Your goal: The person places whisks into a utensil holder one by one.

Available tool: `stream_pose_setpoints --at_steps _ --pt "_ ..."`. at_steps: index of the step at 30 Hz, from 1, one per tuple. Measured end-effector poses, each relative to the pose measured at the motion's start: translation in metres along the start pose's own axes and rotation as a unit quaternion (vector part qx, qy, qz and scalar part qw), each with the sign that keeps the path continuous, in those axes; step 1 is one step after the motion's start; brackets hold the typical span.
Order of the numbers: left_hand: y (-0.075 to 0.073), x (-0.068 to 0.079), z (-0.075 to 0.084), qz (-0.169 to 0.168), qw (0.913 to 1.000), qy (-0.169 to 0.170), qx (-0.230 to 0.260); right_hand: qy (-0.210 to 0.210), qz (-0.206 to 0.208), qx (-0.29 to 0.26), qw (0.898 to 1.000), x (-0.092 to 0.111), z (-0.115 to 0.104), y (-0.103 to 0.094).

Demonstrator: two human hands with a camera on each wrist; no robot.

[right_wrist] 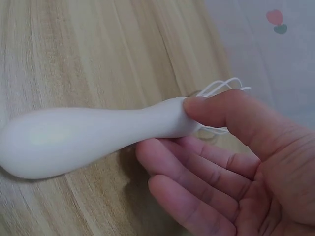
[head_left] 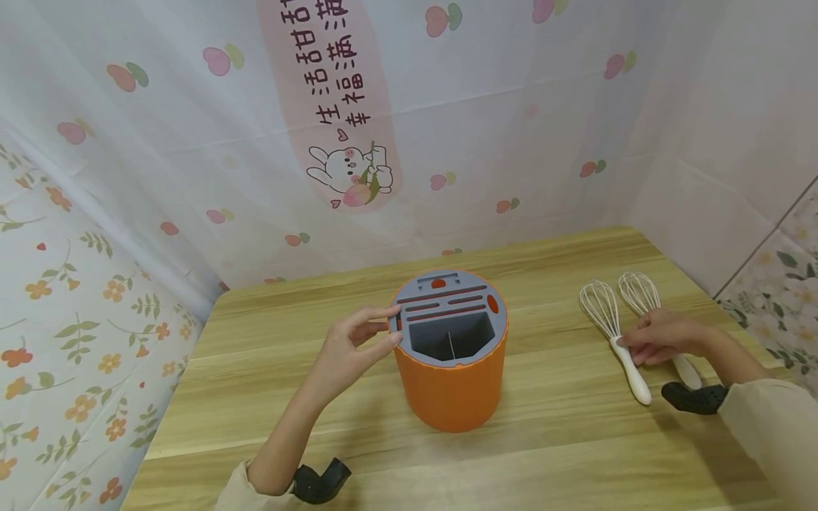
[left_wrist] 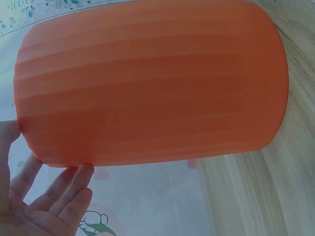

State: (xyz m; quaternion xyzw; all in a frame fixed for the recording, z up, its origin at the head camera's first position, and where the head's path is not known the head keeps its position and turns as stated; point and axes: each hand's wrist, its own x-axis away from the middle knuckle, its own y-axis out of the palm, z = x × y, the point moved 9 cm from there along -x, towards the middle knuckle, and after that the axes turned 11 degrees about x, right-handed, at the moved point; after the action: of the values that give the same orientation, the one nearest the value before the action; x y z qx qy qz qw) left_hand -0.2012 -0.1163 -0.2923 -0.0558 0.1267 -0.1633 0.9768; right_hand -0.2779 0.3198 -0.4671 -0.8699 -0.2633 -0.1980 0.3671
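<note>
An orange utensil holder (head_left: 452,394) stands upright on the wooden table, its grey slotted insert (head_left: 424,327) showing two open compartments with a thin divider. My left hand (head_left: 351,341) grips its left rim, thumb toward the front and forefinger farther back. In the left wrist view the fingers (left_wrist: 74,189) lie against the ribbed orange wall. Over at the right, my right hand (head_left: 664,333) pinches the neck of a white whisk (head_left: 633,372) between thumb and fingers. A second white whisk (head_left: 689,372) lies just to the right, partly hidden under that hand.
The wooden table (head_left: 562,440) ends at a white curtain (head_left: 511,128) with fruit prints and a rabbit picture. Floral fabric (head_left: 83,341) hangs along the left side. Black wrist mounts (head_left: 319,482) sit below each hand.
</note>
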Motion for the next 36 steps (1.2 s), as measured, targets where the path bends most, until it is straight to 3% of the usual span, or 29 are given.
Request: stream_pose_setpoints --at_steps 9,13,19,23,28,32,36 --pt "-0.007 -0.002 -0.023 0.0 0.9999 0.013 0.007 -0.025 0.026 0.008 0.999 -0.001 -0.013 -0.007" --pt "-0.007 -0.002 -0.026 0.001 0.9999 0.011 0.007 -0.04 0.042 0.022 0.998 0.001 -0.027 -0.015" --pt "-0.003 0.0 -0.014 0.001 0.9999 0.007 0.009 -0.071 0.062 0.03 0.995 0.008 -0.055 -0.025" --pt "0.0 0.002 -0.001 0.001 1.0 0.008 0.005 -0.098 0.07 0.048 0.992 0.017 -0.083 -0.027" --pt "0.0 0.002 0.001 0.005 1.0 -0.001 -0.001 -0.129 0.088 0.082 0.984 0.03 -0.126 -0.023" --pt "0.0 0.002 0.001 0.008 0.9999 -0.007 -0.002 -0.199 0.098 0.122 0.968 0.045 -0.168 -0.016" --pt "0.0 0.002 0.001 0.009 0.9999 -0.013 -0.003 -0.284 0.115 0.179 0.935 0.065 -0.213 -0.006"
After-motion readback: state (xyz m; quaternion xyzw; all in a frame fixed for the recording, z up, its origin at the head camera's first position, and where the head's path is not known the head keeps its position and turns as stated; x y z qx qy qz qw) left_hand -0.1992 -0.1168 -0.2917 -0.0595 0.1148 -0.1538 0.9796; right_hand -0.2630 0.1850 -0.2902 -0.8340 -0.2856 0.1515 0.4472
